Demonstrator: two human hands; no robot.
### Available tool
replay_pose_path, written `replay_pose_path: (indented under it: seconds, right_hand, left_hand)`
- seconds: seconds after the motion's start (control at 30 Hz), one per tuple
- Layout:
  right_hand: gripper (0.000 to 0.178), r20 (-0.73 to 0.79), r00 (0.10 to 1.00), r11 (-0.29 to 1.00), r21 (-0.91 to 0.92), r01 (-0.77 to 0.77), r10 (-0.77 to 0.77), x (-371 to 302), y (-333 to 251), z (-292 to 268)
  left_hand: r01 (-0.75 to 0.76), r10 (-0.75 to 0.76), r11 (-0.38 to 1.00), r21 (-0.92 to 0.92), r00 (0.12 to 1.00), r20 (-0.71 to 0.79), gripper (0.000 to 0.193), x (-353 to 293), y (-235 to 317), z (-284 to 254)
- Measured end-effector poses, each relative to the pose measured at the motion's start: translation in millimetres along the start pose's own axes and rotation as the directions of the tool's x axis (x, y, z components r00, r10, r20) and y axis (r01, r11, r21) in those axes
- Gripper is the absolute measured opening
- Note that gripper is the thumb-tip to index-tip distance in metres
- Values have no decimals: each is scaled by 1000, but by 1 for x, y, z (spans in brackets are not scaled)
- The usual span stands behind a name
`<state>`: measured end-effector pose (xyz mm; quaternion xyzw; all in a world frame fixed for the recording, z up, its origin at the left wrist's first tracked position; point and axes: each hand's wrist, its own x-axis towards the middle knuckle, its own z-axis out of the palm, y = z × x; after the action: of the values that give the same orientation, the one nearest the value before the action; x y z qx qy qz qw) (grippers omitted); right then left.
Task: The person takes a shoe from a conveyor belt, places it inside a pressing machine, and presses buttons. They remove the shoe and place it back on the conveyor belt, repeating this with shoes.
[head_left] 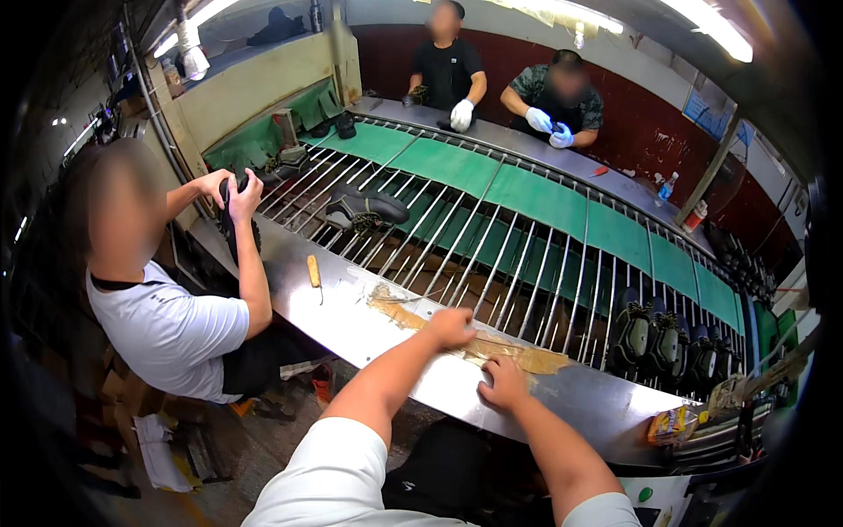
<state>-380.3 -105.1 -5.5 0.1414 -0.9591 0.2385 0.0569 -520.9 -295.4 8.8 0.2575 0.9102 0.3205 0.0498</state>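
My left hand (451, 328) is closed over the brown-taped strip (399, 309) on the metal bench edge (342, 329). Whatever its fingers may hold is hidden. To its right, nearer me, my right hand (504, 384) rests at the bench edge by the brown covering (540, 360), its fingers bent but apart, with nothing visible in them. Left of my hands lies a hooked tool with a yellow handle (313, 270). Beyond them, a dark shoe (367, 208) lies on the metal roller rack (479, 255).
A person on the left (167, 325) holds a dark shoe (234, 220). Two gloved people (446, 79) (553, 105) work across the rack. Several shoes (654, 338) stand at its right end, near a plastic bottle (674, 425). Green sheets (527, 202) line the far side.
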Motion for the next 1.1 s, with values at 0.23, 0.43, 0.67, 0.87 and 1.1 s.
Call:
replay_pose_path:
  seconds: [0.23,0.43,0.67,0.87,1.1]
  right_hand:
    - [22,-177,983,999,21,-43,47,4,-1,18]
    - [21,-105,994,999,6,-43,43,13,2,13]
    - [20,-101,991,996,1,-88,88,10,3,16]
    - [15,-127,989,997,32,-73,76,12,3,17]
    - [13,-234,971,996,85,-26,45,12,7,24]
  left_hand:
    - [275,-130,864,422,931,-341,28,105,-137,-68]
    - [352,-21,290,890,932,-362,59,178,-216,-98]
    - [272,-168,140,952,954,-247,36,223,-206,-86]
    - [34,-121,322,946,993,5,19,184,-192,-121]
    - [22,-23,586,810,1000,-10,37,112,-59,-233]
